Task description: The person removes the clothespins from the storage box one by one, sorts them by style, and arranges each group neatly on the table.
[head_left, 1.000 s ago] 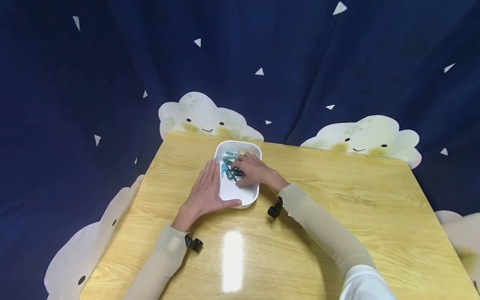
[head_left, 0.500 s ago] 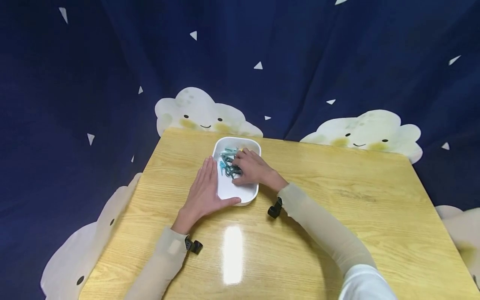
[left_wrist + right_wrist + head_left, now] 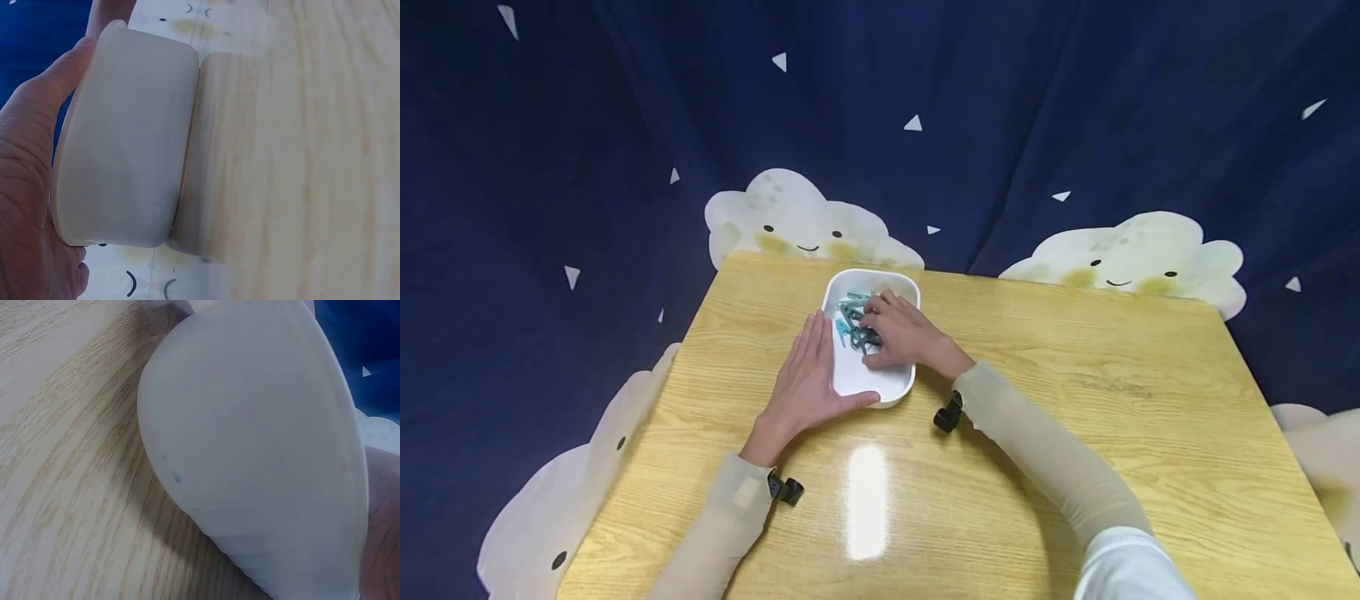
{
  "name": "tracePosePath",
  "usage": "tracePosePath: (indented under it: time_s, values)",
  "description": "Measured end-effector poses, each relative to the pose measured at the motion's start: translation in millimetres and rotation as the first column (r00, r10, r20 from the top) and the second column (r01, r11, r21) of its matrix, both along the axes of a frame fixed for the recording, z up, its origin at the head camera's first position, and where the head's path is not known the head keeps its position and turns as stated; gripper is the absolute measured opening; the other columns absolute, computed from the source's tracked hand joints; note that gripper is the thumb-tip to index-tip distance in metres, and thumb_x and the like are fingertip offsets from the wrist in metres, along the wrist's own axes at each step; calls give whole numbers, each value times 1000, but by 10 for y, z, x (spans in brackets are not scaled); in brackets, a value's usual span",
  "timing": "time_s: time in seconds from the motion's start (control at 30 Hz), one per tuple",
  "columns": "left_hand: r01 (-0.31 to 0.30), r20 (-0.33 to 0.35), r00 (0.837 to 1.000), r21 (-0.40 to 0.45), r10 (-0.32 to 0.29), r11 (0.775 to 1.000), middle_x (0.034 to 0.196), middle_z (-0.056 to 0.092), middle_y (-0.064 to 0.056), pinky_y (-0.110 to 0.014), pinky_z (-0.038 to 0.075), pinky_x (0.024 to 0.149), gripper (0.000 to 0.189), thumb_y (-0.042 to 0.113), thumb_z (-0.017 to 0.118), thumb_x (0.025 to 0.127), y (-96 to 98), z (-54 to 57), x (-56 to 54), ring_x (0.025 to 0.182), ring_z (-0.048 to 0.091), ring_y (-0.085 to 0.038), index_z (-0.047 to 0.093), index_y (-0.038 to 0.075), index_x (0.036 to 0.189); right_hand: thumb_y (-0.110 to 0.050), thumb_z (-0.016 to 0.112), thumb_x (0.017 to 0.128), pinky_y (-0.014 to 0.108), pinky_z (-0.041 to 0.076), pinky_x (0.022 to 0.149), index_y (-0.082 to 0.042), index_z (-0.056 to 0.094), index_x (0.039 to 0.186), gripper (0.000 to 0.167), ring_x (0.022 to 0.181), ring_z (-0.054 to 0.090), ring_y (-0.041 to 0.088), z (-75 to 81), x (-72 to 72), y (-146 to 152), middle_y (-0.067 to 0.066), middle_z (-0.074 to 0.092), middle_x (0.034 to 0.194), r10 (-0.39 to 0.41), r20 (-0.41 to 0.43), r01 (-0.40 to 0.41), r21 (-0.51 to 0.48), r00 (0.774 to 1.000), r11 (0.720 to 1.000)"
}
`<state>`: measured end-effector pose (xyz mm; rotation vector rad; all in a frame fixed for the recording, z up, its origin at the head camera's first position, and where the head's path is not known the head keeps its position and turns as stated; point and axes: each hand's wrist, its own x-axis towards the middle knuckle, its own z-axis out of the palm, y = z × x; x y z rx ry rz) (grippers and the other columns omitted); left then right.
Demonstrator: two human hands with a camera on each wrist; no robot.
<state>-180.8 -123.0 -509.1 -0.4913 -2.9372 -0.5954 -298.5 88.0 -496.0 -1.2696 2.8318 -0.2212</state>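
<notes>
A white plastic tub (image 3: 853, 382) stands on the wooden table with several small teal and dark green clips (image 3: 853, 315) heaped inside. My left hand (image 3: 808, 375) lies along the tub's left rim, fingers straight, its thumb stretched across the near rim. In the left wrist view, that hand (image 3: 28, 156) is against the outer wall of the tub (image 3: 128, 144). My right hand (image 3: 901, 332) reaches over the right rim into the tub, fingers bent down among the clips, thumb apart. Its fingertips are partly hidden, so a grip cannot be made out. The tub's wall (image 3: 250, 437) fills the right wrist view.
The wooden table (image 3: 1075, 400) extends widely to the right of the tub and toward me. A dark blue curtain (image 3: 850, 100) with white clouds hangs behind the table's far edge. Small black cameras (image 3: 790, 490) sit on both wrists.
The head view has shifted slightly, so tub and hands appear a little higher. My right fingers have moved slightly among the clips. The left hand keeps its place on the tub.
</notes>
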Motion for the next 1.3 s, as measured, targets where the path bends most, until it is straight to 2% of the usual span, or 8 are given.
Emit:
tracePosePath:
  time_s: [0.17,0.37,0.6,0.8,0.93,1.07,1.17,1.3]
  values:
    - [-3,-11,1000,7,3,1000,174,-8,-16,-44,10,131,147,99,52,72,-8,13,-9,162,1,-33,7,-6,164,-51,78,76,39,43,97,-9,76,112,56,116,43,24,37,-3,-17,7,58,131,-2,-21,2,-2,1000,1000]
    - [0,-20,1000,10,1,1000,174,-7,-16,-43,8,131,146,98,53,72,-4,17,-18,162,-3,-30,7,-7,164,-57,77,75,40,44,96,-10,75,106,56,118,43,25,56,-4,-17,8,57,133,-12,-39,12,-13,999,1000]
    - [4,-25,1000,10,-3,1000,174,-6,-17,-44,9,131,146,97,54,73,-7,-8,-23,162,-1,-32,8,-7,164,-64,73,78,42,43,98,-9,76,106,62,121,43,27,52,17,-8,9,57,132,-17,-67,14,-56,998,998]
    - [5,-20,1000,14,-5,1000,174,-7,-16,-42,6,131,147,99,51,72,18,-21,-34,162,-8,-26,7,-6,164,-68,67,79,42,42,100,-10,75,104,64,123,44,28,72,34,34,9,57,133,-22,-99,15,-72,995,997]
    - [5,-9,1000,21,-5,1000,174,-8,-15,-41,5,131,147,99,51,72,25,-11,-39,161,-11,-24,7,-5,165,-69,64,80,46,41,108,-10,73,100,63,125,45,30,120,41,87,11,57,134,-25,-122,14,-90,992,996]
    - [4,-2,1000,21,-4,1000,175,-6,-16,-41,6,132,147,99,53,72,22,4,-35,162,-6,-28,7,-5,165,-67,65,79,50,39,115,-9,72,102,63,130,44,32,200,56,143,14,56,135,-37,-123,23,-113,992,993]
    - [4,-5,1000,20,-4,1000,174,-3,-18,-42,8,131,147,98,53,72,16,10,-28,162,1,-33,7,-6,164,-66,66,78,50,42,110,-9,73,105,64,131,43,32,247,66,189,13,55,137,-50,-112,36,-123,992,992]
    - [3,1,1000,22,-3,1000,174,-2,-19,-43,9,131,147,98,54,72,6,16,-9,162,2,-34,8,-7,164,-66,67,78,48,45,103,-9,75,105,63,129,42,31,277,81,254,13,53,139,-68,-101,55,-126,993,991]
